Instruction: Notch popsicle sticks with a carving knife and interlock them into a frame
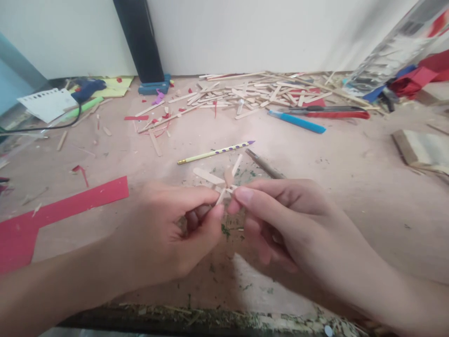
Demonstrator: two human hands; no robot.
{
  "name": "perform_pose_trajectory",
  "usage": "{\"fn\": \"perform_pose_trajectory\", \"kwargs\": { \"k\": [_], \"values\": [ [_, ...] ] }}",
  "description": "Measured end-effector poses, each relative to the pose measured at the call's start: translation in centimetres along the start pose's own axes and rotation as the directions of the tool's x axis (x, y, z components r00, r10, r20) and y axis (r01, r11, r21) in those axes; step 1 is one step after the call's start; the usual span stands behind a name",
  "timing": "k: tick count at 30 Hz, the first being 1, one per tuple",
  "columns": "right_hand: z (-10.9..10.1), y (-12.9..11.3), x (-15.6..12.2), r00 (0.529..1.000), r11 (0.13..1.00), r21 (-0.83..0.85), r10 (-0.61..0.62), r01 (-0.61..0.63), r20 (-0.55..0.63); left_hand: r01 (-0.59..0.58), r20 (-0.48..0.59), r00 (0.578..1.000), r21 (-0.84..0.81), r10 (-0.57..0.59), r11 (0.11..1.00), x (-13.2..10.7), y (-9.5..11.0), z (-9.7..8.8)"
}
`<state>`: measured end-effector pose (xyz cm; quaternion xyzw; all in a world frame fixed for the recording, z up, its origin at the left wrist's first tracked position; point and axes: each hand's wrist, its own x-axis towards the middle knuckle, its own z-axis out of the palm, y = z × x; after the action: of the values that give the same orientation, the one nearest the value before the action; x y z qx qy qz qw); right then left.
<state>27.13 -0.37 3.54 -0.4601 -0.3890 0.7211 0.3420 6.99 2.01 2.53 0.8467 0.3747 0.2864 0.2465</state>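
My left hand (168,229) and my right hand (284,220) meet low in the middle of the head view. Both pinch a small piece made of crossed wooden craft sticks (224,180), whose arms fan out above the fingertips. The left thumb and forefinger are closed on its lower left part. The right thumb and forefinger press on it from the right. Just behind it on the wooden table (351,178) lie a yellow pencil with purple dots (215,152) and a thin brown tool (264,164).
A heap of loose craft sticks (259,91) lies at the back. A blue utility knife (298,121) and a red one (329,113) lie beside it. A glue gun (87,88) sits back left, red paper (59,206) near left, a wood block (423,150) right.
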Motion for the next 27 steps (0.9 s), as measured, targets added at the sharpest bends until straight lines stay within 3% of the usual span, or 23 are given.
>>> {"fn": "perform_pose_trajectory", "kwargs": {
  "k": [3,6,15,23,27],
  "values": [
    [0.2,0.1,-0.1,1.000,0.997,0.080,0.007,-0.009,0.025,0.036,0.034,0.999,-0.144,-0.031,0.989,0.0,-0.1,-0.1],
    [0.1,0.1,-0.2,1.000,0.997,0.079,-0.002,-0.001,0.028,0.051,0.056,0.998,-0.175,-0.042,0.983,0.1,-0.1,-0.4],
    [0.6,0.2,-0.9,0.996,0.998,-0.032,-0.054,0.051,-0.074,0.043,0.043,0.998,-0.059,-0.041,0.997,0.5,0.4,-0.5],
    [1.1,0.3,-0.8,0.990,0.997,-0.026,-0.069,0.067,-0.123,-0.045,0.029,0.999,0.165,0.041,0.985,-0.1,0.7,0.1],
    [1.4,0.8,-1.2,0.976,0.990,-0.054,-0.139,0.131,-0.169,-0.103,0.053,0.994,0.238,0.093,0.966,-0.4,1.0,0.3]
  ]
}}
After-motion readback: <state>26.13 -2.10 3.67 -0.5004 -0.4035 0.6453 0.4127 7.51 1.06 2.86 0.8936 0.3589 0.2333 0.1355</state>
